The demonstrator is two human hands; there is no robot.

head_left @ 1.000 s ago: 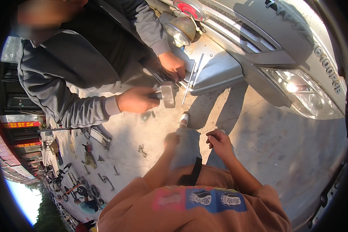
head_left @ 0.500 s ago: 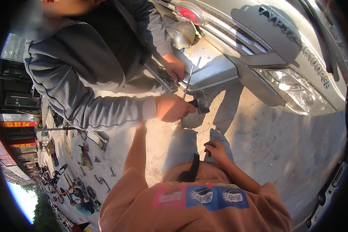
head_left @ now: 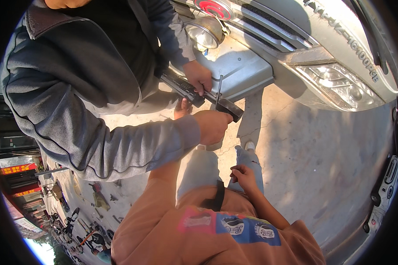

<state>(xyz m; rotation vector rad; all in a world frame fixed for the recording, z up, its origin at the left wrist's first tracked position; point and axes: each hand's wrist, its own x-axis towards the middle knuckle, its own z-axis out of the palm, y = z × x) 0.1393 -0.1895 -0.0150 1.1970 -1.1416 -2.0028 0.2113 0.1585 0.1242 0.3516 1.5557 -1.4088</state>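
Observation:
My left hand (head_left: 181, 108) reaches under a co-worker's sleeve, its fingertips curled at the end of a dark metal bar (head_left: 176, 84); most of this hand is hidden. My right hand (head_left: 244, 176) is held over my right thigh, fingers curled in, with nothing visible in them. The co-worker's left hand (head_left: 199, 77) grips the bar from above. In the co-worker's right hand (head_left: 213, 127) is a hammer whose dark block head (head_left: 231, 110) lies close to the bar's end. A thin metal rod (head_left: 219, 90) stands up beside the hammer head.
Ahead on the right is a silver vehicle front with a headlight (head_left: 340, 84) and a step-like bumper (head_left: 243, 73). A loose round lamp (head_left: 203, 33) rests on the bumper. Scattered tools and parts lie on the concrete at left. Another vehicle (head_left: 384, 190) stands far right.
The co-worker's right arm and hammer have come nearer to me, and the hammer head has tilted close to the bar. My left fingertips now show at the bar. My right hand stays over my thigh.

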